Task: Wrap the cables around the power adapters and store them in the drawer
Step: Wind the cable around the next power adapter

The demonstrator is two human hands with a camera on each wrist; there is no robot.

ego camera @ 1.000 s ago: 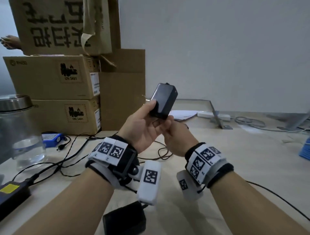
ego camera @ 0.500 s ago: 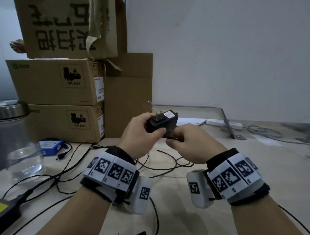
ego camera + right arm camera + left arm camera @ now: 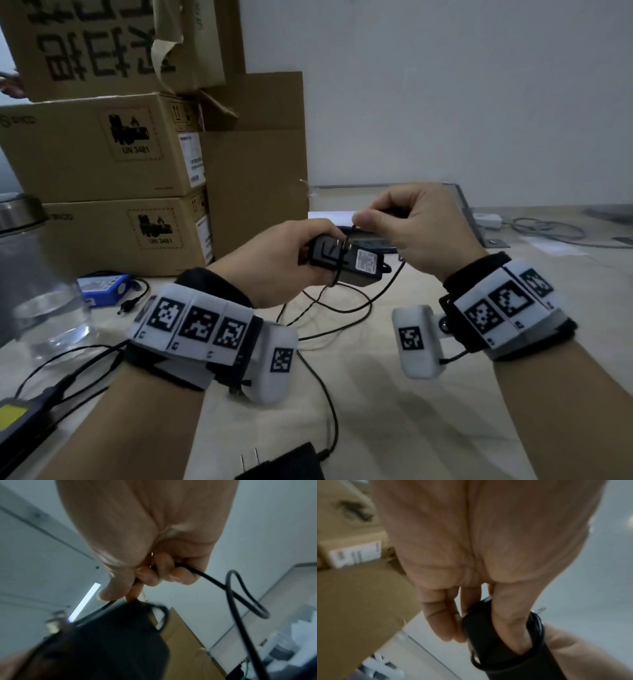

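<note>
My left hand [image 3: 291, 255] grips a black power adapter [image 3: 346, 262] with metal prongs and a white label, held above the table. Its thin black cable [image 3: 363, 305] runs across the adapter body and hangs down to the table in loops. My right hand [image 3: 404, 222] pinches that cable just above the adapter. In the left wrist view the thumb presses on the adapter [image 3: 505, 646], with cable turns beside it. In the right wrist view my fingers [image 3: 161, 572] curl round the cable [image 3: 233, 601] over the adapter [image 3: 109, 642]. No drawer is in view.
A second black adapter [image 3: 287, 464] lies at the near table edge, its cable trailing up. Another adapter with a yellow label [image 3: 17, 418] sits at the left. Stacked cardboard boxes [image 3: 102, 154], a glass jar [image 3: 34, 284] and a blue battery pack [image 3: 101, 286] stand at the left.
The adapter has turned so its label and prongs face up. My right hand rose from beside the adapter to above it, drawing the cable over the body.
</note>
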